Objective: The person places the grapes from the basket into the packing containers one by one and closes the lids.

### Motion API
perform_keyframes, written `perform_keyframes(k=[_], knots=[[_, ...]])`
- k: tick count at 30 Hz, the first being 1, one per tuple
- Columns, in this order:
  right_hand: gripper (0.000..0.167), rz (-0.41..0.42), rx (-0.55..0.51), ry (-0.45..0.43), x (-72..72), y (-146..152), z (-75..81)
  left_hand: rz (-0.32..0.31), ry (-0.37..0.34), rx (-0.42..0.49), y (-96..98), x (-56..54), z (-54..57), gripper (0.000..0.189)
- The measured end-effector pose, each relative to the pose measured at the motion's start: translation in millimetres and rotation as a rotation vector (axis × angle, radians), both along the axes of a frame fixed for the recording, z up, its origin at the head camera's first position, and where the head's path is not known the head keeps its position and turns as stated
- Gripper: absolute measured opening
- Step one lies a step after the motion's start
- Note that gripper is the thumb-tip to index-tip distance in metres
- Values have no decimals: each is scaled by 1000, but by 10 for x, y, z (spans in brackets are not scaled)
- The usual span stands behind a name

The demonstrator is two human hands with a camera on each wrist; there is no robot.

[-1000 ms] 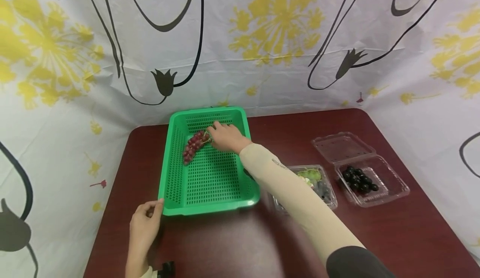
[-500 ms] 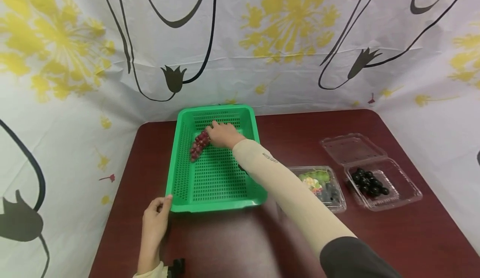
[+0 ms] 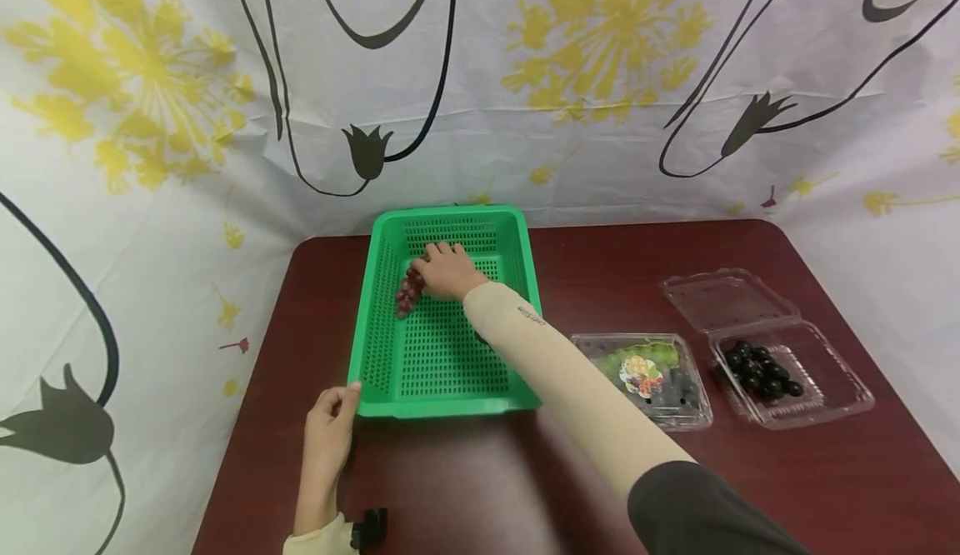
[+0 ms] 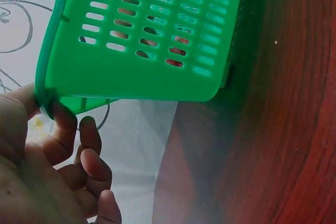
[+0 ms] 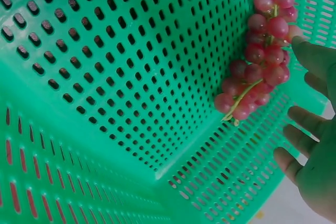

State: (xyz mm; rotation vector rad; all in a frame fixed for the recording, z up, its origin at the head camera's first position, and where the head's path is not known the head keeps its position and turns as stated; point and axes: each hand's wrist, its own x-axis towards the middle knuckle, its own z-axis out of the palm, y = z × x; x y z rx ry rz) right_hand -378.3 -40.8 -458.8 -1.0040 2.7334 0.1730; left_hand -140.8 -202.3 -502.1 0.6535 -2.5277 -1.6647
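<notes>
A bunch of red grapes (image 3: pixel 408 292) lies in the green plastic basket (image 3: pixel 450 410), towards its far left part. My right hand (image 3: pixel 447 270) is over the upper end of the bunch and hides part of it. In the right wrist view, the thumb of the right hand (image 5: pixel 320 129) touches a grape at the side of the red grapes (image 5: pixel 268 51), while the other fingers are spread apart from them. My left hand (image 3: pixel 327 426) pinches the basket's near left corner; in the left wrist view, the left hand's (image 4: pixel 47 161) thumb and forefinger hold the rim.
Right of the basket stands a closed clear plastic box (image 3: pixel 693 413) with green and dark grapes inside. Farther right, an open clear box (image 3: pixel 832 409) holds black grapes (image 3: pixel 761 369). A patterned cloth (image 3: pixel 465 155) hangs behind the dark red table (image 3: pixel 465 480).
The head view has shifted, so everything sits farther right in it. Relative to the basket, my right hand has moved left, over the red grapes. My left hand keeps its hold on the rim.
</notes>
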Motion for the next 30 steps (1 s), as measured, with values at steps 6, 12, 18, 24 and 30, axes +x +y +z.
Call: perform_keyframes(k=[6, 12, 18, 24, 30], knots=[[59, -29, 2, -11, -65, 1, -118, 0, 9, -6, -16, -9, -26, 40], [62, -21, -13, -59, -63, 1, -188, 0, 4, -2, -27, -29, -25, 39], [57, -1, -44, -62, -37, -36, -228, 4, 6, -1, -31, -12, -31, 39], [47, -39, -87, -94, -40, -51, -231, 6, -16, 23, -43, 3, -19, 38], [47, -93, -74, -64, -48, -33, -242, 5, -16, 63, -32, 9, -8, 38]])
